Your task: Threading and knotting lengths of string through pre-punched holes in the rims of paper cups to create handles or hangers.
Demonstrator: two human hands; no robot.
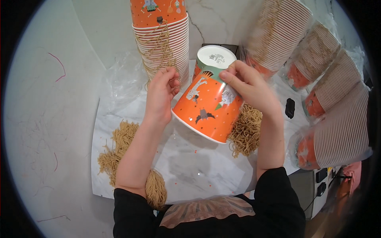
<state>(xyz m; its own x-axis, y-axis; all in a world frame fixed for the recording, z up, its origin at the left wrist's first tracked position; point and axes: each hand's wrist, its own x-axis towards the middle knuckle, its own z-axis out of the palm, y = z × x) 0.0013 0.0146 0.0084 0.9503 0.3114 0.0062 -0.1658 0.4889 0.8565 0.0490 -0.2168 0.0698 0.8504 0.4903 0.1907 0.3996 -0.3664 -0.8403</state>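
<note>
A white marbled tabletop [228, 174] spreads beneath a tilted orange paper bucket [210, 109]. Right of it lean plastic-wrapped stacks [341, 129] of similar buckets; beyond it, leftward, rises an unwrapped stack [181, 49] draped with tan strands [170, 59]. The orange paper bucket is held up, wide rim toward the wearer, with an upturned bucket [216, 57] just behind it. String bundles [246, 133] lie on both sides of it. The right hand [249, 85] grips it near its base. The left hand [160, 95], just left of it, has curled fingers; whether they pinch a strand cannot be told. A black oblong object [290, 108] lies to the bucket's right.
</note>
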